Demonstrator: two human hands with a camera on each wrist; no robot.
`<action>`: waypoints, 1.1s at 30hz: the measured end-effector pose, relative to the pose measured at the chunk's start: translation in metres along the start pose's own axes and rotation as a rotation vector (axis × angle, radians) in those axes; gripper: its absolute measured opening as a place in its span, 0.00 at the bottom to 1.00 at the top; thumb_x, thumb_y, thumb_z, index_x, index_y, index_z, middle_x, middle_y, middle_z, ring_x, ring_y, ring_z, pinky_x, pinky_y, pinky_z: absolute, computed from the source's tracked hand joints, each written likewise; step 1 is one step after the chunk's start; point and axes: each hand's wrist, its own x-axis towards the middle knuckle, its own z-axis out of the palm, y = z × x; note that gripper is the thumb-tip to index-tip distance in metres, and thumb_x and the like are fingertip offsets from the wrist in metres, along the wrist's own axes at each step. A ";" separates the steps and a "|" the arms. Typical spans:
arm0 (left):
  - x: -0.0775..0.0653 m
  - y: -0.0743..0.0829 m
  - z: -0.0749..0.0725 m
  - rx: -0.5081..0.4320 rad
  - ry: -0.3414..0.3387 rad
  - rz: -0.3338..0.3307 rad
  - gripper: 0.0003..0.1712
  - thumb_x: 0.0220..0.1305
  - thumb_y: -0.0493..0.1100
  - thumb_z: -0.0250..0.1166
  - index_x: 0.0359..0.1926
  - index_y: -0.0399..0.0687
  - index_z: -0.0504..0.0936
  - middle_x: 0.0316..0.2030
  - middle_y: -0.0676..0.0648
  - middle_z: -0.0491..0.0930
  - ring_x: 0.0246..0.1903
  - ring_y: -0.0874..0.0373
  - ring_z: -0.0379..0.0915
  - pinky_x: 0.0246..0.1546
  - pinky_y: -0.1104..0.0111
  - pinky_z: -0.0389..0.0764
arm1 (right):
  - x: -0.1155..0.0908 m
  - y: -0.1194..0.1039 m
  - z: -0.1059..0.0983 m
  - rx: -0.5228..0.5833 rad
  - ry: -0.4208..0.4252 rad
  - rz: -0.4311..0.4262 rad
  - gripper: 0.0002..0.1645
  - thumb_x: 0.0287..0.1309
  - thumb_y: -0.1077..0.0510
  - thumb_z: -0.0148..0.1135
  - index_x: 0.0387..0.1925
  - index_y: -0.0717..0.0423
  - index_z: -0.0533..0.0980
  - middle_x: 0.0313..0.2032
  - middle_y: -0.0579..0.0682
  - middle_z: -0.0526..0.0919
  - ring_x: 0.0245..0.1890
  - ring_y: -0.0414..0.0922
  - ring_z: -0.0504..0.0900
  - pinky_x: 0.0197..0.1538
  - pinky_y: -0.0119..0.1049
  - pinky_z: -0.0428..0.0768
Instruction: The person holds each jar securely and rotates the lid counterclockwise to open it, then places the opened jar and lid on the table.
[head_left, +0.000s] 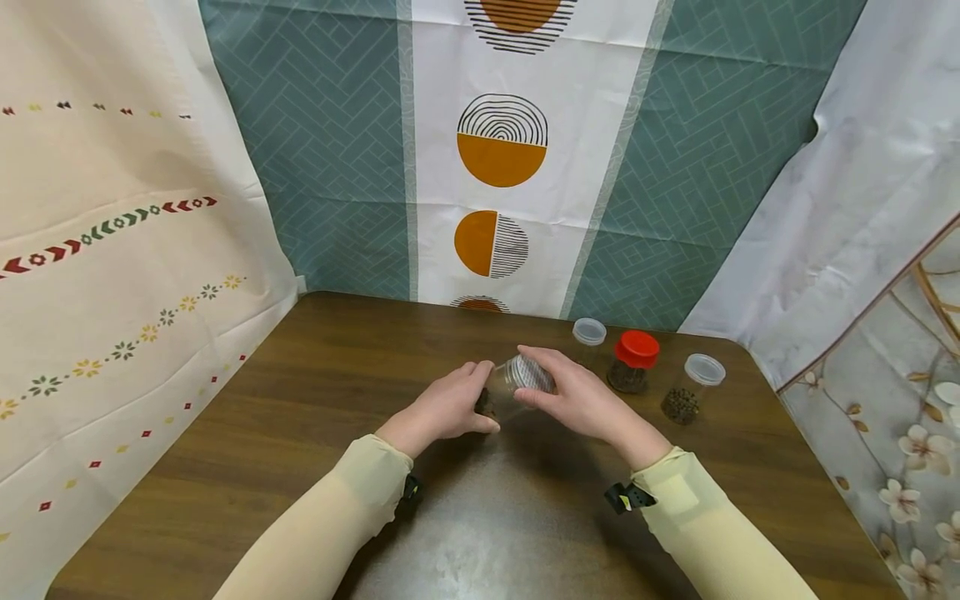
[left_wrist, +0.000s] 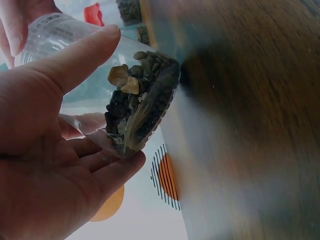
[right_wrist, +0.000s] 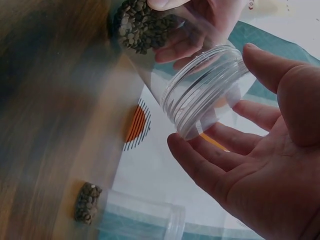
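Observation:
A clear plastic jar (left_wrist: 150, 87) is tilted over the table, with small dark pebble-like bits and a couple of tan pieces in its lower end. My left hand (head_left: 450, 402) grips its lower body, thumb on one side and fingers on the other. My right hand (head_left: 581, 396) holds the clear ribbed top end (right_wrist: 207, 90), which looks like a lid, its thumb and fingertips at opposite sides of the rim. Whether the jar's bottom edge touches the table cannot be told.
To the right stand a clear-lidded jar (head_left: 588, 332) at the back, a red-lidded jar (head_left: 636, 350) and another clear-lidded jar (head_left: 682, 402) holding dark bits. The brown wooden table (head_left: 315, 367) meets a patterned cloth (head_left: 337, 167) behind, with cloths hanging at both sides.

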 end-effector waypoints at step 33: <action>-0.006 -0.013 0.002 -0.094 0.054 -0.081 0.54 0.61 0.54 0.86 0.78 0.40 0.68 0.66 0.38 0.74 0.59 0.43 0.79 0.63 0.48 0.81 | -0.015 0.013 -0.008 -0.078 0.056 0.048 0.44 0.75 0.44 0.73 0.83 0.53 0.68 0.79 0.58 0.70 0.74 0.60 0.75 0.72 0.64 0.74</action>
